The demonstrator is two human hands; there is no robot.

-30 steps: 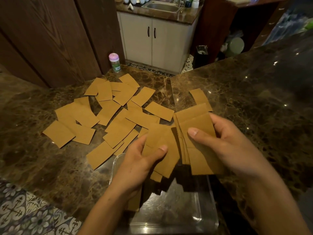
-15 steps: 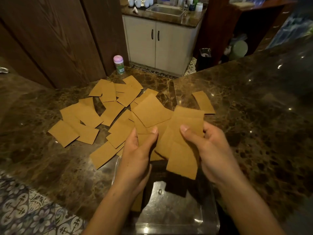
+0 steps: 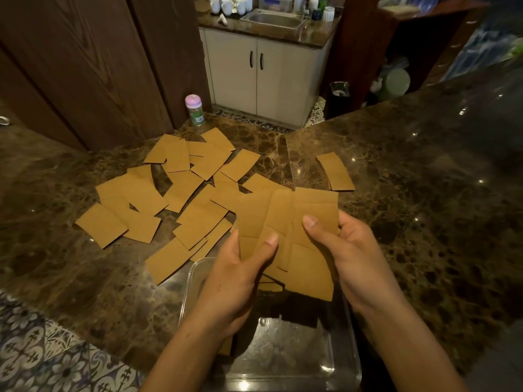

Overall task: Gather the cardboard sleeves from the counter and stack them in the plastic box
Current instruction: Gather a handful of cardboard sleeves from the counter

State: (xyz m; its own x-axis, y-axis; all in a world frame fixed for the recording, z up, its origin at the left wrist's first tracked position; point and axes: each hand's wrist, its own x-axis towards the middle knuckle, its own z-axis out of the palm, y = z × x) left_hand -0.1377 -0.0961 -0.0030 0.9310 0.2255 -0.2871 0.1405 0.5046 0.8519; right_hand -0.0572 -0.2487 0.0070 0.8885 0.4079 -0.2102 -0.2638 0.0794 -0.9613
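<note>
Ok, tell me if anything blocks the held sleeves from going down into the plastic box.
Nothing visible does. The left hand and right hand hold the sleeves directly above the plastic box, which is open with no lid on it.

The left hand and the right hand together grip a fanned bundle of flat brown cardboard sleeves above the clear rectangular plastic box, thumbs on its front. Many loose brown sleeves lie scattered and overlapping on the dark brown marble counter. A small neat stack of sleeves lies apart on the right. One sleeve seems to stand inside the box, under the left wrist.
</note>
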